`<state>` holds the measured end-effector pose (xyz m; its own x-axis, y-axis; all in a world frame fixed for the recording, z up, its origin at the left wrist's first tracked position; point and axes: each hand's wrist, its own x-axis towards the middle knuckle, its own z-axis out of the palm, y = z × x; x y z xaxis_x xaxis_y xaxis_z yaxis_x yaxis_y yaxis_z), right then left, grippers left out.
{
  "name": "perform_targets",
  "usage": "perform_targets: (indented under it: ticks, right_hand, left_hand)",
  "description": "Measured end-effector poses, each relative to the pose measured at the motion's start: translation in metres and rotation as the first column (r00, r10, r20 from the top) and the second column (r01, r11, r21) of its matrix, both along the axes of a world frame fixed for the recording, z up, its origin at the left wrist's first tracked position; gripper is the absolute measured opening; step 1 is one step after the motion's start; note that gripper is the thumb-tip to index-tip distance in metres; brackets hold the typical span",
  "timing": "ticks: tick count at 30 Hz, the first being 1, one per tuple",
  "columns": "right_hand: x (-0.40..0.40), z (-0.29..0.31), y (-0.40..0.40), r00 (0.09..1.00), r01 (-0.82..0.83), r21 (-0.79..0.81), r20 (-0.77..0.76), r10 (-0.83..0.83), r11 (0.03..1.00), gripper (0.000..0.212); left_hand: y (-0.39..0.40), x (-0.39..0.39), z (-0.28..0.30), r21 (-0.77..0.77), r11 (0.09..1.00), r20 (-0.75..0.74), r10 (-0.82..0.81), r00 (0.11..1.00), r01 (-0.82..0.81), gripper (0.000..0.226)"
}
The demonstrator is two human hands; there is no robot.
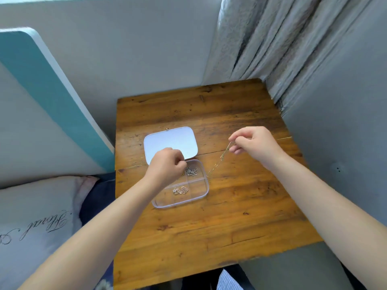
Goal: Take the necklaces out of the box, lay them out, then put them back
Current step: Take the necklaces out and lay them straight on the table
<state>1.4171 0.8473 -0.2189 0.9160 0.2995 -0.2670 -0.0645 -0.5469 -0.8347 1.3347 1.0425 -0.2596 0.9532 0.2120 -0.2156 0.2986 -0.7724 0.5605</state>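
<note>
Gold necklace [219, 162] — brown table [209, 222]

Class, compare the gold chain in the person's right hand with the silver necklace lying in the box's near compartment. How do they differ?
1. The gold chain is stretched out in a line; the silver necklace lies bunched in a small heap.
2. The gold chain is pinched by the right hand and trails toward the clear box; the silver necklace rests untouched inside it.

Both are fine metal jewellery.

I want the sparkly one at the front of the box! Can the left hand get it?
Probably yes. The lid is open and nothing covers that silver necklace, which lies just below the left hand. The hand's grip seems busy in the back compartment, though.
</note>
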Motion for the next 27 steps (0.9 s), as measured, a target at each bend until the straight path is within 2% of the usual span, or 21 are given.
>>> perform_targets:
  ticks: [4,10,13,17,22,27]
  right_hand:
    - [0.021,0.018,-0.028,0.992,0.102,0.102,0.057,-0.108,0.99,0.023]
    - [0.073,0.013,-0.059,0.982,0.17,0.107,0.068,-0.178,0.98,0.018]
    - [0.097,-0.006,-0.08,0.983,0.168,0.048,0.07,-0.171,0.985,0.017]
    - [0.096,-0.06,-0.117,0.992,0.118,-0.059,-0.04,-0.121,0.991,0.02]
    - [0.064,-0.138,-0.173,0.971,0.058,-0.137,-0.221,-0.088,0.989,0.021]
    - [0.026,-0.183,-0.205,0.944,0.017,-0.146,-0.325,-0.064,0.989,0.018]
  left_hand:
    - [-0.036,0.029,0.029,-0.204,0.977,0.103,0.086,0.991,-0.064,0.022]
    - [-0.08,0.091,0.04,-0.291,0.951,0.175,0.164,0.971,-0.108,0.021]
    - [-0.105,0.122,0.023,-0.258,0.953,0.145,0.201,0.969,-0.159,0.02]
    - [-0.142,0.141,-0.033,-0.211,0.956,-0.01,0.205,0.979,-0.202,0.02]
    - [-0.187,0.11,-0.113,-0.011,0.992,-0.238,0.117,0.964,-0.123,0.029]
    - [-0.218,0.066,-0.141,0.069,0.998,-0.307,0.028,0.951,-0.007,0.024]
